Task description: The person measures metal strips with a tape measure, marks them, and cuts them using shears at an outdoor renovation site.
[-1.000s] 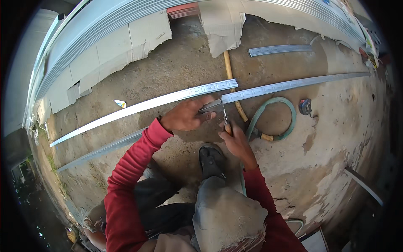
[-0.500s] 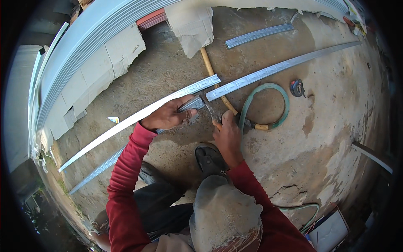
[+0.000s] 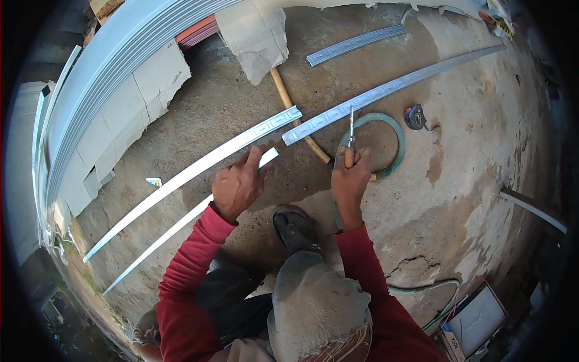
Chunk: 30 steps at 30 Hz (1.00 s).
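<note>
My left hand (image 3: 236,188) is closed around a long, narrow metal channel (image 3: 269,157) near its far end. The rest of that channel runs back toward the lower left, past my wrist. In my right hand (image 3: 350,184) are metal snips (image 3: 351,128) with an orange handle, their blades pointing away from me and apart from the held channel. Just beyond my left hand, a second metal channel (image 3: 205,171) lies on the ground, its end close to a third channel (image 3: 362,99) stretching to the upper right.
A wooden stick (image 3: 284,96) lies under the channels' ends. A green hose loop (image 3: 400,148) and a tape measure (image 3: 415,117) lie to the right. A short channel piece (image 3: 356,46) is farther off. Stacked metal lengths (image 3: 114,78) and cardboard (image 3: 129,105) line the left.
My right hand has drawn the snips away from the held channel's end, to the right, and turned them to point away. The held channel is rotated, showing a bright smooth side.
</note>
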Motion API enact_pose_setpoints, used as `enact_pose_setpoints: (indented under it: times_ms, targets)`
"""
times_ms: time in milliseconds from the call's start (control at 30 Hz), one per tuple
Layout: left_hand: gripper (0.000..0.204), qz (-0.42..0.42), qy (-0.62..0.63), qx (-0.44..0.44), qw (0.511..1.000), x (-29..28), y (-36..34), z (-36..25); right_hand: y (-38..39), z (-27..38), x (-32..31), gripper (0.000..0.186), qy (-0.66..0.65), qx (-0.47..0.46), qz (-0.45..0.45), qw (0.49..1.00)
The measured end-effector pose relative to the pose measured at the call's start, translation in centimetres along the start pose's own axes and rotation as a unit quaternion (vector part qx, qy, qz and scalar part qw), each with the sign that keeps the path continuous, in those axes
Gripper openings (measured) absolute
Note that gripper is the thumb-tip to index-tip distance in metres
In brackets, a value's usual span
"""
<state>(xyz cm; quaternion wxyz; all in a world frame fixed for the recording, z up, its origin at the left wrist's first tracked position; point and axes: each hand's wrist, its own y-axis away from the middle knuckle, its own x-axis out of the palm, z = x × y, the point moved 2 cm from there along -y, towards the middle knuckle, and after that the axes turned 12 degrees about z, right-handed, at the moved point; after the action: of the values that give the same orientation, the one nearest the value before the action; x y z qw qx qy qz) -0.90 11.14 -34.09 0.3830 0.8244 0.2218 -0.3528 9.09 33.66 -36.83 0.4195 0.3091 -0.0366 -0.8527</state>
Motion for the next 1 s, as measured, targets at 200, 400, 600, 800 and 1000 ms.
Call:
enact_pose_setpoints:
  times_ms: [200, 400, 600, 800, 1000]
  targets:
    - [0.036, -0.108, 0.019, 0.043, 0.993, 0.1, 1.0, 3.6, -5.3, -0.8, -17.2, 0.031, -0.144, 0.006, -0.079, 0.986]
    - [0.048, -0.058, 0.031, 0.074, 0.995, -0.1, 0.5, 3.5, -0.7, -4.3, -9.7, 0.039, -0.423, 0.075, 0.201, 0.880]
    - [0.062, -0.045, -0.036, 0.131, 0.990, 1.6, 0.4, 4.3, 2.5, -4.7, -2.1, 0.026, -0.508, 0.174, 0.294, 0.790]
    - [0.065, 0.087, -0.077, 0.059, 0.992, 4.3, 0.1, 3.2, 3.3, -5.0, -0.2, 0.023, -0.397, 0.115, 0.363, 0.835]
    - [0.061, 0.238, 0.393, 0.063, 0.886, 0.3, 0.9, -1.9, 4.8, 0.3, 1.5, 0.023, -0.414, 0.097, 0.411, 0.807]
